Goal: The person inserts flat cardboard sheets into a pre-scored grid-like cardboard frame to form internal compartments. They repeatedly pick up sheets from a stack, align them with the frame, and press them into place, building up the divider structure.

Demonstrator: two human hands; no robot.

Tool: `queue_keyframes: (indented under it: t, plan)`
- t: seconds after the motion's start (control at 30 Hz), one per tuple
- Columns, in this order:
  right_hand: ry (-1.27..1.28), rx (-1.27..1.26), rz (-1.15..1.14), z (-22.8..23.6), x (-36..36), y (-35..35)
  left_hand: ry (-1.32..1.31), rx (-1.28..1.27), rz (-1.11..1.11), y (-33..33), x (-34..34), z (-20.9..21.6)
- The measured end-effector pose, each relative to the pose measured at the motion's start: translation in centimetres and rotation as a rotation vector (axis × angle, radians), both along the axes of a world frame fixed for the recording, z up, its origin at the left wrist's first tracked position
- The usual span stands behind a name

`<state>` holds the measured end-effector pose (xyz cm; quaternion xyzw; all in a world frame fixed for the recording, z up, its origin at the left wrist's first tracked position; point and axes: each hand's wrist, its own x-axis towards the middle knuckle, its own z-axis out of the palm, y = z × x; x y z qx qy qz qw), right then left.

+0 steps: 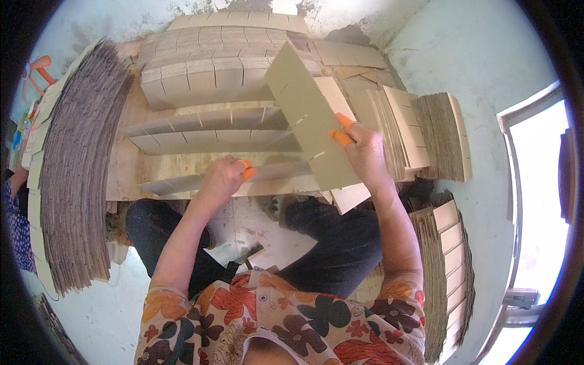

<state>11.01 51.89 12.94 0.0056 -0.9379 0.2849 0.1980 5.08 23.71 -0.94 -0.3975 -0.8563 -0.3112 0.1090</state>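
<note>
My right hand, with orange covers on its fingertips, grips a slotted grey-brown cardboard piece by its right edge. The piece is held tilted over the low wooden table. My left hand, also wearing orange fingertip covers, is pinched closed on the nearest slotted cardboard strip, which stands on edge along the table's front. Beyond it, two more slotted cardboard strips stand on edge, side by side. Their right ends are hidden behind the raised piece.
A large stack of slotted cardboard lies at the back of the wooden table. A tall stack stands at left, others at right, and one low beside my leg. Someone's patterned sleeve shows at far left.
</note>
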Motion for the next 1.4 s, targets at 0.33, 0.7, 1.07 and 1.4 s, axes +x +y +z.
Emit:
queue_keyframes:
  t: [0.33,0.7,1.07,1.4]
  plan:
    - [-0.024,0.041,0.219,-5.0,-0.8,0.0,0.028,-0.143,0.177,1.5,-5.5,1.2]
    - [-0.037,0.109,0.273,-5.4,-1.9,-0.8,-0.010,0.033,0.151,1.7,-5.2,0.2]
    - [0.062,0.189,0.273,-7.4,-1.8,-0.1,0.079,0.188,0.179,1.2,-8.1,1.2]
    - [-0.007,0.266,0.239,-6.4,-2.5,-1.1,-0.084,-0.182,0.301,0.7,-13.1,0.0]
